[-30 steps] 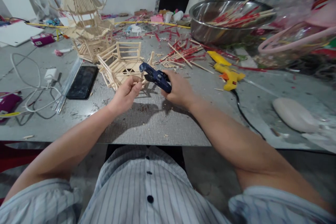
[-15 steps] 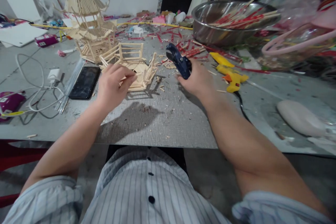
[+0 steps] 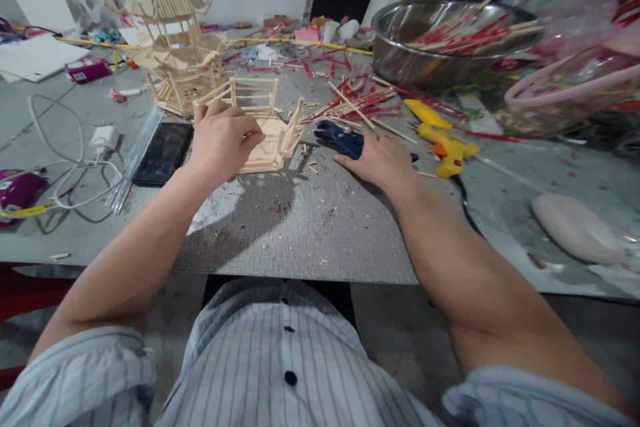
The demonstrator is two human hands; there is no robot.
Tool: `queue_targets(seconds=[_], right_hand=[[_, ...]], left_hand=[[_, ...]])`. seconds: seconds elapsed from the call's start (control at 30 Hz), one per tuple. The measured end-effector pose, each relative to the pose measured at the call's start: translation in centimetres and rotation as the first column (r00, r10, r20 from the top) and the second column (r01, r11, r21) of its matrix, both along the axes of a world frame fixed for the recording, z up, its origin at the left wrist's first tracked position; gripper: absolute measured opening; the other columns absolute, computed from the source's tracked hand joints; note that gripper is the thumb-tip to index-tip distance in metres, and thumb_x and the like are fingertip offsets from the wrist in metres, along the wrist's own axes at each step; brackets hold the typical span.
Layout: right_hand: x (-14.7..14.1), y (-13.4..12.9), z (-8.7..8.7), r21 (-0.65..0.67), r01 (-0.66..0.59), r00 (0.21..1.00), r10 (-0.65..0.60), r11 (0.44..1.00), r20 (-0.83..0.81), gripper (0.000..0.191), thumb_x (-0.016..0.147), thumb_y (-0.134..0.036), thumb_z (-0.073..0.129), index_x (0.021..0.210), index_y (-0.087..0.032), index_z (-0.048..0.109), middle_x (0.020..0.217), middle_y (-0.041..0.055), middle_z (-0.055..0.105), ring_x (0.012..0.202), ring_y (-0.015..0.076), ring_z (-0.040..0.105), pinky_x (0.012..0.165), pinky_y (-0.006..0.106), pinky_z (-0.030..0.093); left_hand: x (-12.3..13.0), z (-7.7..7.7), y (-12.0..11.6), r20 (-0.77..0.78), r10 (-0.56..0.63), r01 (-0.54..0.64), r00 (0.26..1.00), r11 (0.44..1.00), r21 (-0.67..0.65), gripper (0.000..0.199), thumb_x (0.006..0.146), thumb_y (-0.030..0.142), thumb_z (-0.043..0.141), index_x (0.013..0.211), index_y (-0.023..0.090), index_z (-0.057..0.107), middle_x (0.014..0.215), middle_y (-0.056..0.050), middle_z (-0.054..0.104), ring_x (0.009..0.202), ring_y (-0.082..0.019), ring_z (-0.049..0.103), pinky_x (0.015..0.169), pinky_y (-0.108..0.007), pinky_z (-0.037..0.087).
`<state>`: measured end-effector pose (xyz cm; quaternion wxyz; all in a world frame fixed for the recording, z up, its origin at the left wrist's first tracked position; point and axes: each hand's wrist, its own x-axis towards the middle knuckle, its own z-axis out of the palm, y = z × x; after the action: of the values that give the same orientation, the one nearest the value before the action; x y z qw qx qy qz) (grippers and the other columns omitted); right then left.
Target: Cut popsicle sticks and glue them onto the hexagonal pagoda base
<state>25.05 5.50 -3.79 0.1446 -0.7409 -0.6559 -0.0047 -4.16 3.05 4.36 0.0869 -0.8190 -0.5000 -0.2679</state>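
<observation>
My left hand (image 3: 224, 141) is closed in a pinch over the near left side of a small frame of wooden sticks (image 3: 273, 130), which has a slatted floor and low railings. Whatever is between those fingertips I cannot make out. Dark blue pliers (image 3: 345, 140) lie low at the table top, jaws pointing left, with my right hand (image 3: 384, 159) wrapped over the handles. Just beyond the pliers, loose wooden sticks (image 3: 353, 105) and red paper sleeves are heaped. A taller wooden-stick pavilion (image 3: 173, 57) with a pointed roof stands behind the frame.
Right of the pliers lies a yellow glue gun (image 3: 447, 147) with a black cord. A steel basin (image 3: 400, 60) holding sticks stands at the back right. A black phone (image 3: 164, 155), clear glue sticks (image 3: 131, 163) and a white charger (image 3: 103, 139) with cable lie at left.
My right hand has lowered the pliers from a tilted position to nearly flat at the table, uncovering sticks behind. My left hand has shifted slightly up and right, still pinched.
</observation>
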Motion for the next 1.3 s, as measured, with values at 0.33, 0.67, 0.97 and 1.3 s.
queue_targets(seconds=[0.33,0.67,0.97,1.3], right_hand=[[-3.8,-0.2,4.6,0.411,-0.554,0.778,0.626,0.724,-0.054,0.040,0.086,-0.050,0.056,0.120,-0.029,0.062,0.129,0.0112,0.059,0.127,0.0348,0.049,0.105,0.059,0.038],[-9.5,1.6,5.2,0.431,-0.715,0.581,0.811,0.551,-0.072,0.018,0.089,-0.039,0.056,0.088,-0.026,0.069,0.111,0.0076,0.066,0.118,0.0293,0.056,0.106,0.055,0.038],[-9.2,1.5,4.7,0.458,-0.690,0.567,0.812,0.561,-0.141,0.012,0.084,-0.033,0.059,0.086,-0.024,0.067,0.108,0.0077,0.067,0.113,0.0283,0.059,0.105,0.054,0.040],[-8.9,1.3,5.2,0.413,-0.708,0.575,0.807,0.572,-0.132,0.013,0.085,-0.035,0.057,0.085,-0.026,0.067,0.115,0.0076,0.066,0.114,0.0284,0.059,0.104,0.051,0.043]], left_hand=[[0.3,0.2,0.7,-0.110,-0.031,0.036,0.993,0.998,0.042,0.015,0.090,0.031,0.064,0.081,0.022,0.073,0.089,-0.006,0.072,0.106,-0.034,0.057,0.092,-0.053,0.036],[0.1,-0.1,0.8,-0.077,-0.050,0.050,0.996,0.999,0.002,0.011,0.089,0.033,0.066,0.086,0.025,0.073,0.098,-0.004,0.072,0.112,-0.033,0.055,0.096,-0.055,0.036],[-6.6,2.2,0.8,0.047,-0.218,0.223,0.975,0.962,-0.158,0.029,0.079,0.017,0.058,0.106,0.023,0.069,0.124,-0.004,0.065,0.123,-0.027,0.050,0.111,-0.047,0.034],[-5.7,1.1,0.9,-0.043,-0.203,0.191,0.978,0.963,-0.192,0.022,0.078,0.032,0.067,0.099,0.026,0.070,0.119,-0.004,0.066,0.128,-0.031,0.046,0.111,-0.052,0.030]])
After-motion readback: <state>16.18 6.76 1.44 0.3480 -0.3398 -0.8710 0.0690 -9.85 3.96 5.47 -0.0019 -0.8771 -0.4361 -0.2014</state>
